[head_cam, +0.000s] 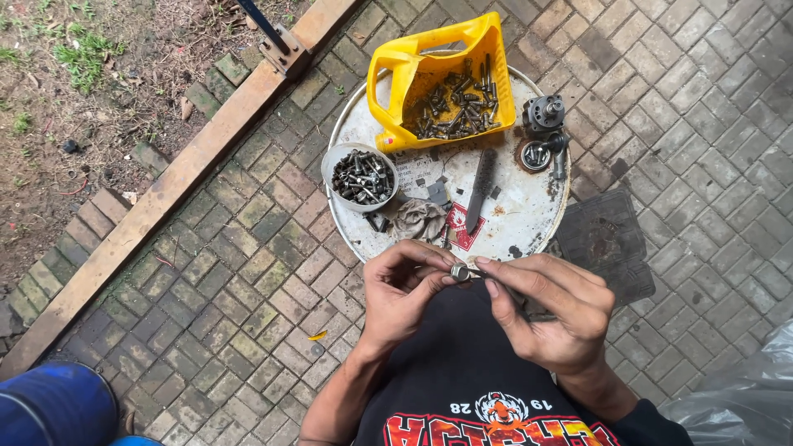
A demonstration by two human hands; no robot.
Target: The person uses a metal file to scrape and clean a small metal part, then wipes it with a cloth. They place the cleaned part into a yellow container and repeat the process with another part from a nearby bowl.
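Note:
My left hand (402, 293) and my right hand (549, 310) meet in front of my chest, both pinching a small metal bolt (460, 272) between their fingertips. The bolt is short, grey and has a rounded head; the rest of it is hidden by my fingers. Just beyond my hands lies the near edge of a round white drum lid (529, 219) used as a work surface.
On the lid stand a cut yellow jug (396, 66) with several bolts, a small white bowl (330, 161) of bolts, a dirty rag (420, 220), a long dark file (481, 188) and metal machine parts (543, 116). Brick paving surrounds it; a timber beam (165, 194) runs diagonally left. A blue object (54, 409) is bottom left.

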